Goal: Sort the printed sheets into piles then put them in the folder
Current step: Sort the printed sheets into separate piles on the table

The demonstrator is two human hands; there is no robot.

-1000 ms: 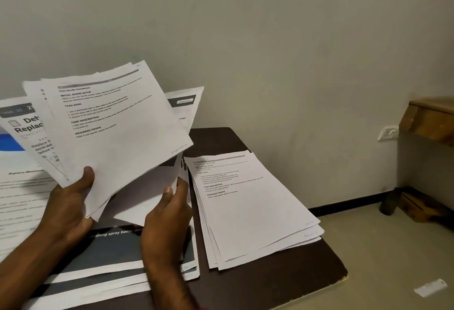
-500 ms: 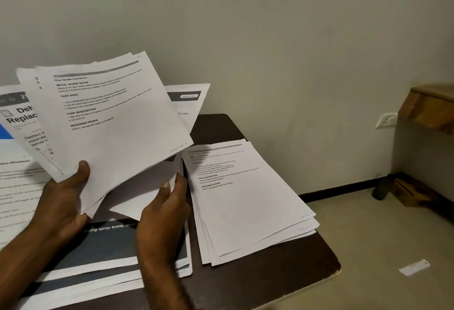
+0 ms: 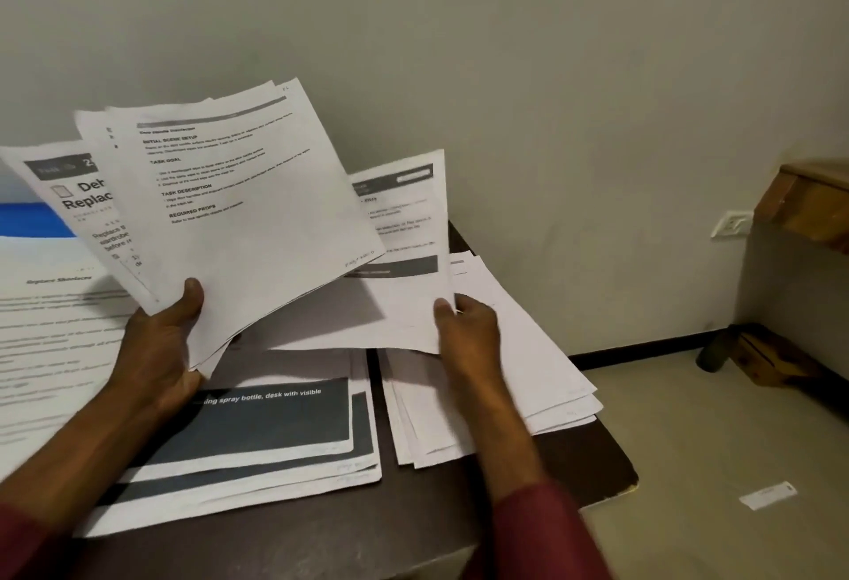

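My left hand (image 3: 165, 345) grips a fanned bundle of printed sheets (image 3: 239, 221) held up above the dark table (image 3: 592, 464). My right hand (image 3: 464, 331) pinches the lower right corner of one sheet (image 3: 395, 304) drawn out to the right from under the bundle, above the right pile. On the table lie a pile of sheets with dark bands (image 3: 275, 432) in the middle, a pile of plain text sheets (image 3: 528, 377) on the right, and a third pile (image 3: 41, 340) at the left. A blue folder edge (image 3: 32, 219) shows behind the left pile.
The table stands against a pale wall. A wooden shelf (image 3: 813, 207) and a wall socket (image 3: 732, 223) are at the right. On the floor lie a paper slip (image 3: 767, 494) and a wooden block (image 3: 772, 359).
My right hand has moved right, pulling one sheet out from under the bundle and over the right pile. The left hand keeps the bundle raised.
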